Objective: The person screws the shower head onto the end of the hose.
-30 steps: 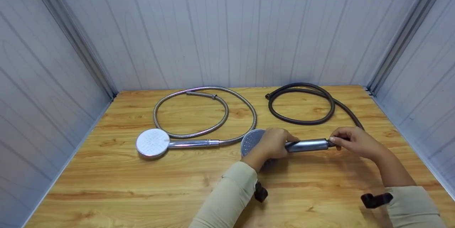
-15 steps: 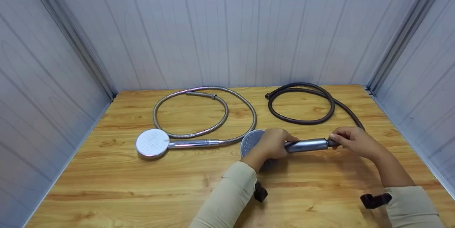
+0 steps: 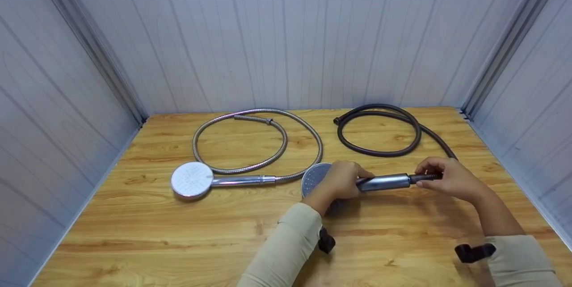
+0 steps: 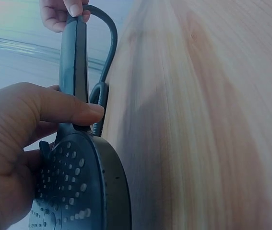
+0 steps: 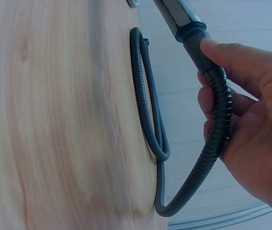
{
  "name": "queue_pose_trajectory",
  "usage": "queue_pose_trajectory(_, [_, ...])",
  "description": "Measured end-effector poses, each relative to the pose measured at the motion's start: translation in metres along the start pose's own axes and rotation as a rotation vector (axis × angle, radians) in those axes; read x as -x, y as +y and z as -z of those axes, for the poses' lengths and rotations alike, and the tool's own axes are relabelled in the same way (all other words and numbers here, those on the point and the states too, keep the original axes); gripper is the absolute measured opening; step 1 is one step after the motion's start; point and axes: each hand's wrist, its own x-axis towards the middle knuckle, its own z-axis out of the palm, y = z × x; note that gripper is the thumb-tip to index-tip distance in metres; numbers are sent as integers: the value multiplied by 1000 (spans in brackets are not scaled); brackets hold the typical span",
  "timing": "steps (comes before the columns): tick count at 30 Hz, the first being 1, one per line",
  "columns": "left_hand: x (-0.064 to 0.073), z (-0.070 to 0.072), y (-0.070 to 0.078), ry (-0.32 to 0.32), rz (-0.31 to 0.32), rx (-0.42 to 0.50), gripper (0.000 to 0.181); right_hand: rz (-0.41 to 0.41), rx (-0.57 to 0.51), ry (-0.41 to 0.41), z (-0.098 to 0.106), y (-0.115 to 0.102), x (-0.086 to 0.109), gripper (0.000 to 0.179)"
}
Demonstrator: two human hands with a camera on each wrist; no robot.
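My left hand [image 3: 343, 180] grips a dark grey shower head [image 4: 114, 177] at the neck, between its round spray face and its handle [image 3: 385, 182]. In the left wrist view the thumb and fingers wrap that neck. At the handle's end, my right hand [image 3: 449, 179] pinches the end fitting of a black shower hose [image 5: 200, 53] between thumb and fingers. The fitting meets the handle end; the right wrist view shows a narrow dark ring there, and I cannot tell how tightly they join. From the fitting the ribbed hose [image 5: 211, 143] bends down to the table.
On the wooden table [image 3: 187, 242], left of my hands, lies a chrome shower head [image 3: 192, 180] joined to a looped silver hose [image 3: 321, 144]. The rest of the black hose [image 3: 380, 153] is coiled at the back right. Pale panel walls [image 3: 286, 36] enclose the back and sides.
The right fingers have shifted on the fitting and spread more, so more of it and the ribbed hose shows. The shower head has moved very slightly left; my left hand keeps its grip.
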Motion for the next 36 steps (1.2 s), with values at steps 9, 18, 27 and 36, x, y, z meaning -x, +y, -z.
queue_pose_trajectory(9, [1, 3, 1, 0, -8, -48, 45, 16, 5, 8, -1, 0, 0, 13])
queue_pose_trajectory(18, [2, 3, 2, -8, 2, -66, 51, 11, 29, -16, -1, 0, -1, 11])
queue_pose_trajectory(27, [1, 3, 2, -13, -1, -63, 50, 14, -19, -66, 1, -3, -1, 15])
queue_pose_trajectory(36, [2, 3, 3, -12, -4, -63, 50, 13, -28, -100, 2, -2, -2, 19])
